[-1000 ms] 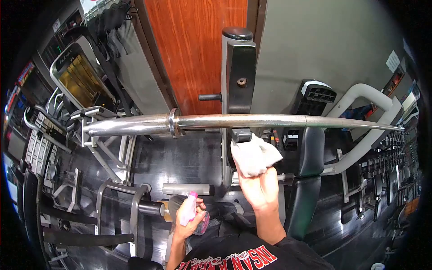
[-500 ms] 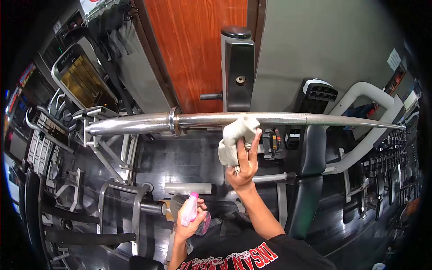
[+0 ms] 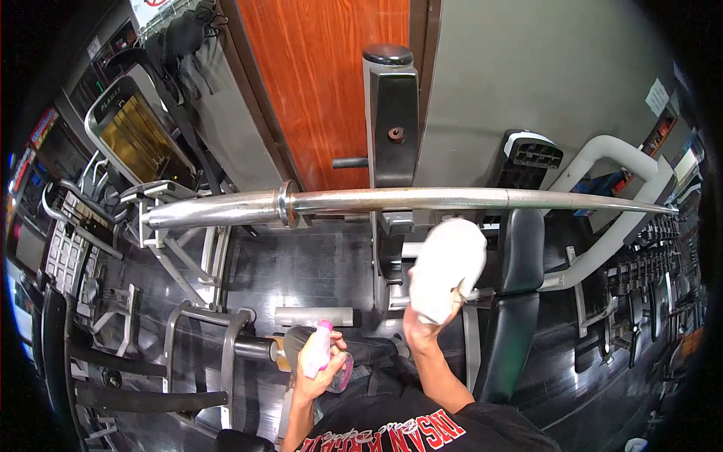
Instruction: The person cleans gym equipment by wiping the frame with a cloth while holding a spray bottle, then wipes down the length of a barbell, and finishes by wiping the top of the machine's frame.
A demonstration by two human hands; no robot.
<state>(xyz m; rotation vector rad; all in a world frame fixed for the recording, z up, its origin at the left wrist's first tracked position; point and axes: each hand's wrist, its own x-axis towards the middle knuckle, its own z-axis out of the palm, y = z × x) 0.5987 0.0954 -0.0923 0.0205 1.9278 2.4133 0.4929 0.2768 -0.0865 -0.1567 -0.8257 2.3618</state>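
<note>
A steel barbell point(image 3: 407, 200) runs sideways across the view, its thick sleeve point(image 3: 215, 209) and collar on the left. My right hand point(image 3: 424, 329) grips a folded white cloth point(image 3: 450, 264), held below the bar and apart from it. Most of the right fingers are hidden behind the cloth. Lower down, my left hand point(image 3: 307, 386) is wrapped round a spray bottle with a pink top point(image 3: 322, 348), near my lap. The bottle's lower part is partly covered by the fingers.
A dark upright post point(image 3: 395, 128) stands behind the bar, in front of a reddish wooden door point(image 3: 324, 83). A black padded bench point(image 3: 512, 339) is at the right. Weight machines point(image 3: 135, 132) stand at the left. A dumbbell rack point(image 3: 640, 260) lies far right.
My right hand has moved the cloth off the bar, down and to the right, turning it so the cloth faces the camera. My left hand stays put with the spray bottle.
</note>
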